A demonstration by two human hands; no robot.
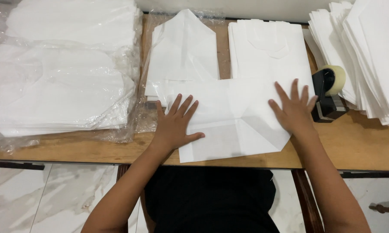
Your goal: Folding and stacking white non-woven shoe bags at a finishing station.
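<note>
Scanning from the left, we see plastic-wrapped white stacks (60, 73), then our left hand (176, 125) spread flat on the folded white paper bag (233, 125) lying at the wooden table's (358, 146) near edge, our right hand (294, 110) likewise splayed on it, a tape dispenser (330, 92) just beside.

**Wooden worktable over pale marble floor**

A light wooden table (358, 146) spans the view, its near edge running straight left to right. A dark wooden leg (307, 203) drops down at right. Below, white marble-look floor tiles (34, 198) with grey veining shine under soft, even light. At far centre, a strip of pale wall (229, 8) shows.
</note>
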